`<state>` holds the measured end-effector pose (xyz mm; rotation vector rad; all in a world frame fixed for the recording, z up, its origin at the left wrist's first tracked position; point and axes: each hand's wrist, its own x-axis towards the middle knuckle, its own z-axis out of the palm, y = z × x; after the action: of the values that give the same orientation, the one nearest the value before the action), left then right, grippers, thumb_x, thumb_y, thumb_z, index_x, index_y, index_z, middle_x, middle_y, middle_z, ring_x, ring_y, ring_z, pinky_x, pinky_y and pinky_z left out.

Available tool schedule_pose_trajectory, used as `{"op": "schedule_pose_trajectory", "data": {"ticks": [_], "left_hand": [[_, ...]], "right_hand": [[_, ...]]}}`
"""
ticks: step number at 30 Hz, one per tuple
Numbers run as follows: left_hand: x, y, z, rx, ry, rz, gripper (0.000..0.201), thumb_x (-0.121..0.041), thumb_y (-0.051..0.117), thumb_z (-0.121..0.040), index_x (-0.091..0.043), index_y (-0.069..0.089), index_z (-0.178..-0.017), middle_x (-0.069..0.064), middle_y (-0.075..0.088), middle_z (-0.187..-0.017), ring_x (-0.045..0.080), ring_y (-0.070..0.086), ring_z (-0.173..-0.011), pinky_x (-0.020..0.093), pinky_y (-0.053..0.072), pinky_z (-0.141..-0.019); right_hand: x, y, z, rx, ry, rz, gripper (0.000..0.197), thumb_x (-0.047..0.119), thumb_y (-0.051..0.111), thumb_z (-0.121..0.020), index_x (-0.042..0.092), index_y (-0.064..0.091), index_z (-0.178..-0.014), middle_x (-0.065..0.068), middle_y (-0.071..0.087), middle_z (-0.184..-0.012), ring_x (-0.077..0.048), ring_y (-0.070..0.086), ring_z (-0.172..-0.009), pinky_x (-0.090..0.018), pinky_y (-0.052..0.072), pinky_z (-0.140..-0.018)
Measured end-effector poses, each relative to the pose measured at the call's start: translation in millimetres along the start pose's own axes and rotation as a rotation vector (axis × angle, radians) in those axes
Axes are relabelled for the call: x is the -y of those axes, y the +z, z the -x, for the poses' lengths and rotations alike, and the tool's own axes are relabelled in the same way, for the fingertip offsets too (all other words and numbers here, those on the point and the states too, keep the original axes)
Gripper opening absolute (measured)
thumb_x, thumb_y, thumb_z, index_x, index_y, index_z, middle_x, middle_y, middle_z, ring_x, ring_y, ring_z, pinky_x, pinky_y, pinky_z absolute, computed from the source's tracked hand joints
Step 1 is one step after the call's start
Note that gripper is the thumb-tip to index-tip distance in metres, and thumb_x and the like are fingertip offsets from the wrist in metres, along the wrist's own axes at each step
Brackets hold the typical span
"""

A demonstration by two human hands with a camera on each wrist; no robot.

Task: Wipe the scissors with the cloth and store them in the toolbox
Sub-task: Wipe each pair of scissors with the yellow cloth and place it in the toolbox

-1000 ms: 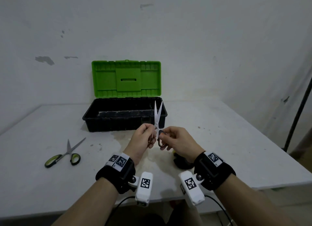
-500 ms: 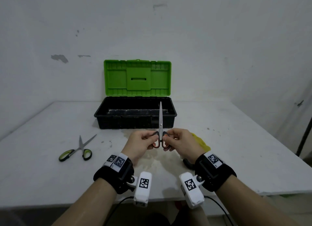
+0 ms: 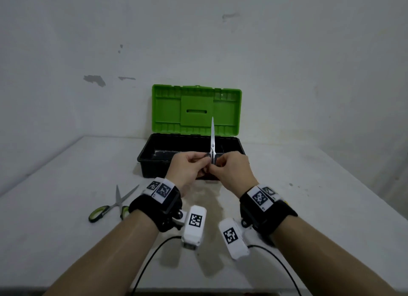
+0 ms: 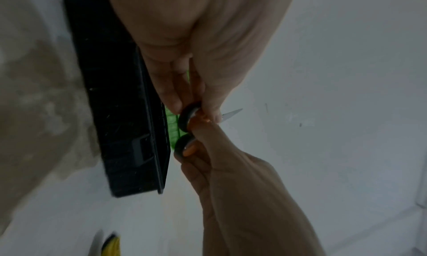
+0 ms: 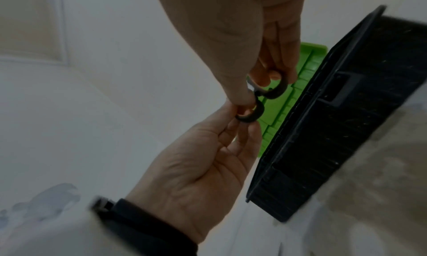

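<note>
A pair of scissors (image 3: 212, 138) with black handle rings (image 4: 184, 119) (image 5: 275, 93) stands upright, blades together and tips up, just above the front wall of the toolbox. My left hand (image 3: 205, 161) (image 4: 191, 110) pinches the left ring. My right hand (image 3: 217, 163) (image 5: 270, 82) pinches the right ring. The toolbox (image 3: 143, 156) has a black base and its green lid (image 3: 196, 110) stands open against the wall. A bit of yellow cloth (image 4: 113, 245) lies on the table near my right wrist, mostly hidden.
A second pair of scissors (image 3: 112, 205) with green handles lies half open on the white table (image 3: 66, 240), to the left of my left wrist. A stained patch marks the table in front of the toolbox. The wall stands close behind.
The blades, spread in a V a second ago, have come together. Both hands have carried the scissors up and forward, from the table in front of the toolbox to its front wall.
</note>
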<state>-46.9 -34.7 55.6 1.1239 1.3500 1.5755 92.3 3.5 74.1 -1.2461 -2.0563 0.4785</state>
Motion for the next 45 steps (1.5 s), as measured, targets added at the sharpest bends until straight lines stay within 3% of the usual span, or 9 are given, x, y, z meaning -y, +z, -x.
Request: {"op": "schedule_pose_trajectory", "data": {"ticks": [4, 8, 14, 18, 26, 32, 35, 41, 45], "left_hand": [[-16, -43, -39, -0.067, 0.031, -0.137, 0.011, -0.025, 0.064, -0.095, -0.018, 0.073, -0.098, 0.003, 0.073, -0.092, 0.014, 0.066, -0.075, 0.028, 0.058, -0.071], [-10, -120, -82, -0.200, 0.070, -0.548, 0.036, -0.032, 0.064, -0.094, -0.011, 0.069, -0.123, 0.006, 0.071, -0.119, 0.022, 0.065, -0.109, 0.040, 0.049, -0.103], [27, -180, -105, -0.211, -0.121, -0.841, 0.049, -0.027, 0.056, -0.098, -0.004, 0.052, -0.141, 0.013, 0.050, -0.148, 0.030, 0.047, -0.136, 0.034, 0.033, -0.114], [56, -193, -117, -0.204, -0.143, -0.730, 0.012, -0.018, 0.068, -0.089, -0.012, 0.076, -0.095, 0.014, 0.075, -0.108, 0.032, 0.069, -0.106, 0.041, 0.052, -0.099], [80, -208, -131, -0.174, -0.145, -0.513, 0.021, -0.016, 0.075, -0.083, -0.014, 0.078, -0.104, 0.005, 0.078, -0.091, 0.021, 0.074, -0.085, 0.043, 0.058, -0.091], [80, -205, -132, -0.182, -0.152, -0.473, 0.025, -0.011, 0.074, -0.086, -0.007, 0.075, -0.111, 0.009, 0.077, -0.094, 0.021, 0.074, -0.085, 0.041, 0.059, -0.091], [79, -206, -131, -0.180, -0.165, -0.485, 0.027, -0.012, 0.075, -0.085, -0.007, 0.075, -0.111, 0.009, 0.077, -0.094, 0.023, 0.074, -0.084, 0.043, 0.058, -0.091], [65, -194, -109, -0.211, -0.137, -0.613, 0.030, -0.022, 0.070, -0.087, -0.010, 0.072, -0.114, 0.011, 0.075, -0.103, 0.033, 0.070, -0.099, 0.049, 0.055, -0.094], [50, -173, -75, -0.246, -0.118, -0.698, 0.035, -0.026, 0.067, -0.090, -0.009, 0.067, -0.121, 0.011, 0.070, -0.117, 0.032, 0.065, -0.111, 0.042, 0.049, -0.102]], "right_hand": [[14, 1, -48, 0.001, 0.075, 0.036, 0.049, 0.044, 0.071, -0.080, 0.012, 0.056, -0.046, 0.002, 0.047, -0.041, -0.008, 0.043, -0.038, -0.015, 0.029, -0.034], [17, 15, -101, 0.123, 0.173, 0.149, 0.054, 0.053, 0.069, -0.079, -0.001, 0.072, -0.073, -0.006, 0.063, -0.060, -0.019, 0.056, -0.053, -0.023, 0.041, -0.049], [32, 75, -139, 0.397, 0.210, 0.351, 0.046, 0.050, 0.070, -0.082, 0.004, 0.066, -0.087, -0.008, 0.068, -0.082, -0.020, 0.059, -0.064, -0.024, 0.044, -0.049], [34, 110, -148, 0.462, 0.194, 0.429, 0.040, 0.049, 0.073, -0.079, 0.010, 0.063, -0.076, -0.004, 0.066, -0.075, -0.021, 0.061, -0.067, -0.026, 0.046, -0.060], [20, 151, -165, 0.521, 0.201, 0.524, 0.044, 0.053, 0.078, -0.071, 0.014, 0.060, -0.060, -0.004, 0.063, -0.061, -0.019, 0.061, -0.056, -0.025, 0.046, -0.049], [15, 160, -175, 0.664, 0.147, 0.596, 0.031, 0.036, 0.067, -0.083, 0.012, 0.059, -0.066, -0.008, 0.067, -0.073, -0.029, 0.063, -0.069, -0.044, 0.060, -0.078], [9, 160, -178, 0.735, 0.133, 0.548, 0.031, 0.035, 0.071, -0.079, 0.008, 0.066, -0.093, -0.008, 0.064, -0.081, -0.031, 0.065, -0.077, -0.041, 0.058, -0.077], [25, 131, -144, 0.369, 0.195, 0.344, 0.032, 0.037, 0.064, -0.087, 0.005, 0.063, -0.084, -0.010, 0.062, -0.081, -0.023, 0.058, -0.062, -0.027, 0.050, -0.059], [25, 86, -98, 0.229, 0.143, 0.215, 0.025, 0.036, 0.060, -0.088, 0.014, 0.071, -0.093, -0.010, 0.067, -0.092, -0.028, 0.065, -0.078, -0.031, 0.055, -0.073]]}}
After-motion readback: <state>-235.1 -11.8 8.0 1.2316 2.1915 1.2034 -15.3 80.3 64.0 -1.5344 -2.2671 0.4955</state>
